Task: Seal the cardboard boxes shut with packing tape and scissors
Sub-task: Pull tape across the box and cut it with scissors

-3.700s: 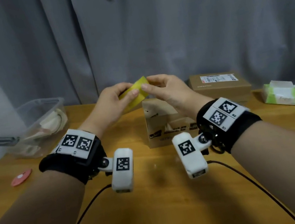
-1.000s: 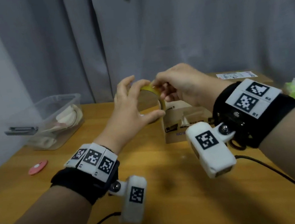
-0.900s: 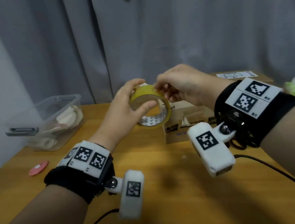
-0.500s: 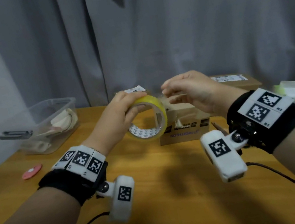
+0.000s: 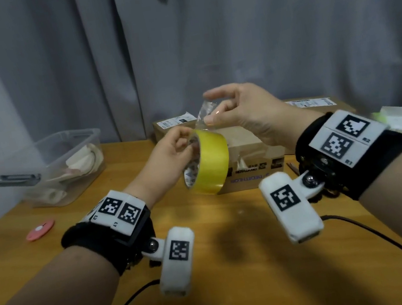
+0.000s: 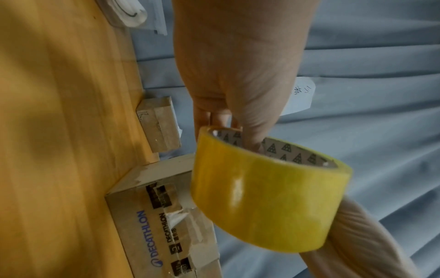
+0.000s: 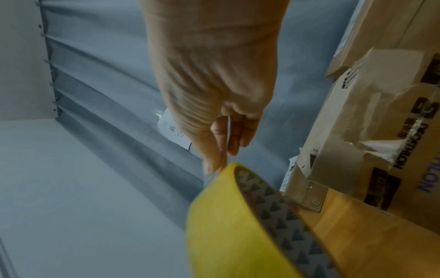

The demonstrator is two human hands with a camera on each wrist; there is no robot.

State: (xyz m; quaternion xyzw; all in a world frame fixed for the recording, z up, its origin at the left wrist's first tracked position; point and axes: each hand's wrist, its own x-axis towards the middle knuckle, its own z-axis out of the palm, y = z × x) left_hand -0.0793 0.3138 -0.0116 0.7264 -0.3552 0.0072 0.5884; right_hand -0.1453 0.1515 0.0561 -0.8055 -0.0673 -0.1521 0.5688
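Hidden or unclear: the scissors cannot be made out in any view. A thin dark object on the counter beside the right wrist strap is too small to name. The left hand's fingertips are hidden inside the roll's core.
Left hand (image 5: 168,155): holds the roll of yellow packing tape (image 5: 208,163) in the air above the counter (image 5: 239,253), thumb reaching into the core, fingers around the rim.
Right hand (image 5: 244,112): pinches the loose clear end of tape (image 5: 202,114) between thumb and finger, lifted just above the roll; the other fingers are spread and loosely bent.
Tape look: glossy yellow outside, grey cardboard core printed with small dark triangles; the freed strip looks clear and crinkled.
Head view only: a clear plastic tub (image 5: 62,166) holding cloth at the far left, a small red disc (image 5: 40,229) on the wood, a green and white packet (image 5: 401,119) at the far right.
Wrist views only: blue DECATHLON lettering and torn old tape on the cardboard box (image 6: 164,222) that stands just behind the roll; a second, smaller box (image 6: 159,124) farther back against the grey curtain (image 5: 252,22); a handwritten paper note (image 7: 172,131) on the curtain.
Cut off: a third, flat box (image 5: 320,104) is mostly covered by the right wrist.
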